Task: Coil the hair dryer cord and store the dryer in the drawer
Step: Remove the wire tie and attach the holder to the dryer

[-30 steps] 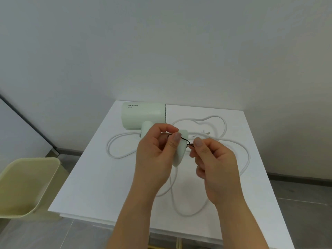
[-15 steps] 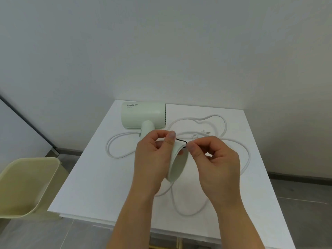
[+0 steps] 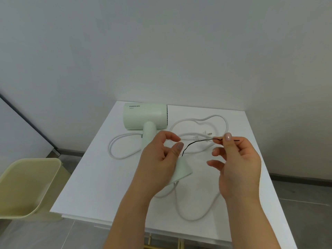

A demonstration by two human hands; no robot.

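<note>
fingers (image 3: 228, 137) of the right hand (image 3: 240, 164) alone now pinch the black tie (image 3: 201, 141); left hand (image 3: 158, 159), gripping a green piece (image 3: 181, 170), let go. cord (image 3: 215, 115) still uncoiled.

A white table (image 3: 100, 177) stood pushed against a plain pale wall (image 3: 161, 51). To the left of the table, lower than its top and just beside its near corner, sat a pale yellow plastic bin (image 3: 27, 186) with rounded corners. Grey tiled floor (image 3: 305, 203) showed to the right of the table, with a dark skirting board (image 3: 296, 178) where it met the wall. Farther left of the table, a dark strip (image 3: 27, 121) ran slantwise down the wall. Thin yellowish bars (image 3: 149, 239) showed under the table's near edge.
</note>
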